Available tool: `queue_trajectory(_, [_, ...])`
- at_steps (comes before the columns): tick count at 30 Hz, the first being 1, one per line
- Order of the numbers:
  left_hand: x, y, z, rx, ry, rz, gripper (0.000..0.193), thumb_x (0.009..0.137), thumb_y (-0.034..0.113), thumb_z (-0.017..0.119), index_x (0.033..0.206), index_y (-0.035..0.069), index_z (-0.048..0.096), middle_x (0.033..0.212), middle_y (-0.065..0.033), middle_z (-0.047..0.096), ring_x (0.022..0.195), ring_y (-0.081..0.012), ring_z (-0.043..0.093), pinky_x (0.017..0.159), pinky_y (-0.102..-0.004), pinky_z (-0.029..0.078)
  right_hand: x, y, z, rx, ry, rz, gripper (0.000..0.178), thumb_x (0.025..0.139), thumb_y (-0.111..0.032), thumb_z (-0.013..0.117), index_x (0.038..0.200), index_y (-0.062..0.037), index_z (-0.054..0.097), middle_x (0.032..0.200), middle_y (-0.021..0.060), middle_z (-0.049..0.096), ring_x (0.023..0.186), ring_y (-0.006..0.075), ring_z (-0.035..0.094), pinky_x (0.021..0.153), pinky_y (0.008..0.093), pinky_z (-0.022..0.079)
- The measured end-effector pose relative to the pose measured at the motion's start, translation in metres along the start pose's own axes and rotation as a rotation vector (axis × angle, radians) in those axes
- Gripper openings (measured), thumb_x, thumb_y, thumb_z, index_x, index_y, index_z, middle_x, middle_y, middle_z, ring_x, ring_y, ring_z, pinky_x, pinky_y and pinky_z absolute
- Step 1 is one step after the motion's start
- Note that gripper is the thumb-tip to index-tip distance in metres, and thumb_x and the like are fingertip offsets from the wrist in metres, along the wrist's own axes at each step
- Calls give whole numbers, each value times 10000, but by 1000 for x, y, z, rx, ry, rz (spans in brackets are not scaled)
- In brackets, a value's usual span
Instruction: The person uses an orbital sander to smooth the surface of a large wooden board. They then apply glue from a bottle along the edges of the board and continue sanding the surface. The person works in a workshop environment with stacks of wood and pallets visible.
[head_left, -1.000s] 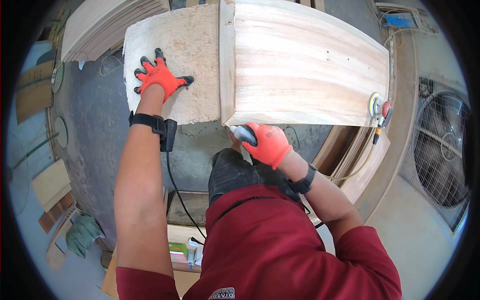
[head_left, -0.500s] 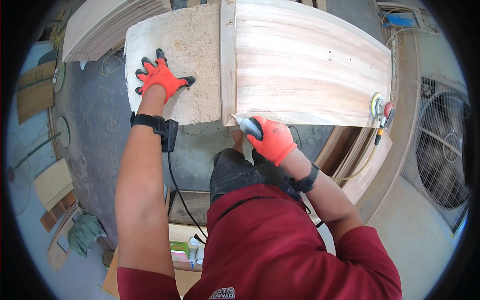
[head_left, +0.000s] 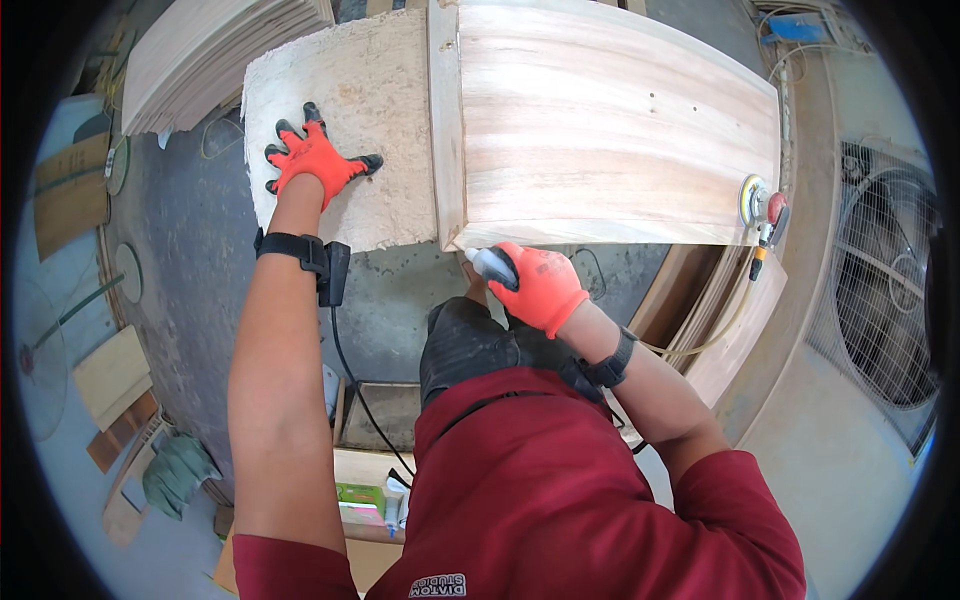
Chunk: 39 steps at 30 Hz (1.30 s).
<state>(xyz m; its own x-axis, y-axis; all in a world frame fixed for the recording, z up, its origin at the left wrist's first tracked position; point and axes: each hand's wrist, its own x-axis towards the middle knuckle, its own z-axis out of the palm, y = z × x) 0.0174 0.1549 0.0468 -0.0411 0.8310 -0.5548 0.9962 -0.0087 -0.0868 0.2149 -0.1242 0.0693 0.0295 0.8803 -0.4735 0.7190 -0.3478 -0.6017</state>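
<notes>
My left hand, in a red glove with dark fingertips, lies spread on a rough pale board. My right hand, gloved alike, is wrapped round a small whitish squeeze bottle. The bottle tilts with its nozzle at the near corner of a wooden panel, where a raised strip along the panel's left edge ends. Whether the nozzle touches the wood I cannot tell. What comes out of it, if anything, is too small to see.
A round sander with an air hose rests on the panel's right edge. Stacked boards stand at the far left, more boards under the panel. A large caged fan is at right. A black cable hangs from my left wrist.
My right hand has shifted slightly left, bringing the bottle lower and flatter at the panel's corner. My left hand keeps its place on the board; the whole view has shifted a little.
</notes>
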Motion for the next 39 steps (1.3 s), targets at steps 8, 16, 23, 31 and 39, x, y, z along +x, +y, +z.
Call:
queue_trajectory(8, [0, 0, 0, 14, -5, -11, 1343, 663, 689, 836, 1654, 269, 34, 1711, -175, -2, 1536, -505, 62, 1107, -753, 291, -2, 2, 0, 1, 2, -15, 419, 875, -337, 707, 1202, -86, 624, 940, 185, 712, 877, 395, 685, 774, 485, 536])
queue_trajectory(16, [-4, 3, -4, -2, -24, 4, 1369, 648, 686, 848, 1656, 243, 34, 1703, -212, -29, 1529, -540, 24, 1138, -715, 273, -2, -6, -11, -44, -14, 105, 389, 895, -361, 679, 1168, -90, 624, 967, 159, 721, 917, 358, 698, 814, 465, 541])
queue_trajectory(23, [1, -2, 0, -12, -4, 9, 1361, 645, 684, 851, 1655, 248, 51, 1707, -194, -16, 1536, -516, 58, 1115, -760, 259, 6, -12, 0, -22, -3, 34, 425, 881, -332, 695, 1207, -71, 620, 949, 189, 712, 891, 401, 684, 788, 483, 538])
queue_trajectory(31, [-6, 3, -5, -8, -15, 1, 1368, 648, 685, 848, 1654, 264, 22, 1709, -191, -25, 1536, -523, 37, 1135, -721, 272, 4, -8, 0, -4, 57, 50, 421, 875, -332, 702, 1200, -77, 625, 954, 201, 712, 892, 405, 683, 777, 487, 538])
queue_trajectory(39, [1, 0, 2, 7, -6, 2, 1349, 663, 685, 836, 1656, 246, 35, 1711, -178, -26, 1543, -499, 53, 1118, -740, 274, -3, -1, -13, 10, 49, 156, 403, 887, -366, 691, 1160, -77, 627, 890, 180, 719, 837, 376, 698, 760, 470, 542])
